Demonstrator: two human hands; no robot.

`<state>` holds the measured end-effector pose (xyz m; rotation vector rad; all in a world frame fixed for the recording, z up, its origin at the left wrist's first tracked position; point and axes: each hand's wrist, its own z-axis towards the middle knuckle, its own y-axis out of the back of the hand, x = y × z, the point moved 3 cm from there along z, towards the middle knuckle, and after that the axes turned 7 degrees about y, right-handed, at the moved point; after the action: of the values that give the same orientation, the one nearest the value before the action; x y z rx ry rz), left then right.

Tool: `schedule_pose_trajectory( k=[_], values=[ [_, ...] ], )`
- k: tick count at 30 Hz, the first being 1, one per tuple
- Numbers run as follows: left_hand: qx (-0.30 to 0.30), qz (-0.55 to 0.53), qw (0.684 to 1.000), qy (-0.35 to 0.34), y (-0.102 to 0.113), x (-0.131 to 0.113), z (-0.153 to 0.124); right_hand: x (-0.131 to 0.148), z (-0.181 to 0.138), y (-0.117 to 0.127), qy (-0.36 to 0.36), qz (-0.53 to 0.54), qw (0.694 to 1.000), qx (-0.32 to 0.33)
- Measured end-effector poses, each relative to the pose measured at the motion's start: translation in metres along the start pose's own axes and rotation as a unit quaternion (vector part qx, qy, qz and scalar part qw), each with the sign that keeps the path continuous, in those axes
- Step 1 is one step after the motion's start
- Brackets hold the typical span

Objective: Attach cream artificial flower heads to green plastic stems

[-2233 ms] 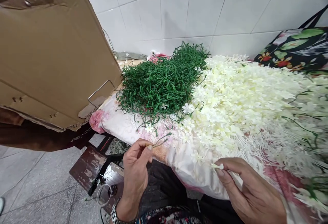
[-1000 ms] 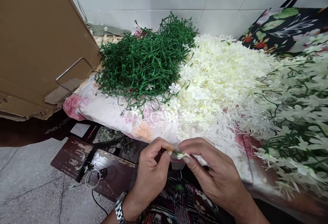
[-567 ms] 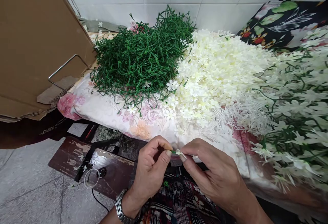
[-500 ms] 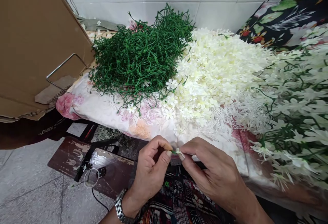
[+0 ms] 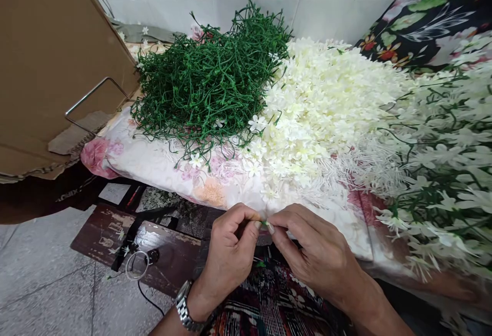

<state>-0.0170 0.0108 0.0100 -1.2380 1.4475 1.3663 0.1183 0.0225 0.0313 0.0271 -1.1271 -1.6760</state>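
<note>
Green stem (image 5: 264, 222) on near side of the green heap (image 5: 207, 79), bridging the two hands' fingertips. Left hand (image 5: 233, 246): thumb and forefinger pinched together on it, a short bit protruding toward the right hand (image 5: 313, 246). Right thumb and forefinger meet its other end; cannot tell how tightly closed, or on what. White blossoms (image 5: 319, 115) right of heap, touching it; cardboard (image 5: 57, 69) left of it.

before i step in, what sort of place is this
Likely a makeshift handcraft corner, perhaps in a home or small workshop: heaped green stems and loose white blossoms share a floral cloth, with cardboard standing alongside.
</note>
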Motion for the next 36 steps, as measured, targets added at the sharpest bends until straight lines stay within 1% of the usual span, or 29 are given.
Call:
schedule_pose_trajectory(
  k=[4, 7, 13, 17, 23, 29, 36],
  values=[
    [-0.010, -0.006, 1.000, -0.011, -0.003, -0.001, 0.002, -0.004, 0.000, -0.001, -0.001, 0.000, 1.000, -0.006],
    [-0.010, 0.011, 1.000, -0.027, -0.004, -0.001, 0.004, -0.006, -0.001, -0.002, -0.010, 0.004, 1.000, -0.011],
    [-0.006, 0.065, 0.996, -0.068, -0.007, 0.002, 0.004, -0.010, -0.006, -0.006, -0.016, 0.001, 1.000, 0.008],
    [-0.007, 0.082, 0.993, -0.085, -0.009, 0.003, 0.004, -0.012, -0.008, -0.007, -0.019, -0.003, 1.000, 0.014],
    [-0.016, 0.081, 0.993, -0.080, -0.011, 0.006, 0.006, -0.014, -0.007, -0.008, -0.027, 0.005, 1.000, 0.014],
    [-0.016, 0.096, 0.991, -0.091, -0.012, 0.005, 0.005, -0.013, -0.003, -0.008, -0.024, 0.002, 1.000, 0.004],
    [-0.016, 0.077, 0.993, -0.086, -0.013, 0.008, 0.005, -0.013, -0.002, -0.010, -0.019, -0.001, 1.000, -0.012]
  ],
)
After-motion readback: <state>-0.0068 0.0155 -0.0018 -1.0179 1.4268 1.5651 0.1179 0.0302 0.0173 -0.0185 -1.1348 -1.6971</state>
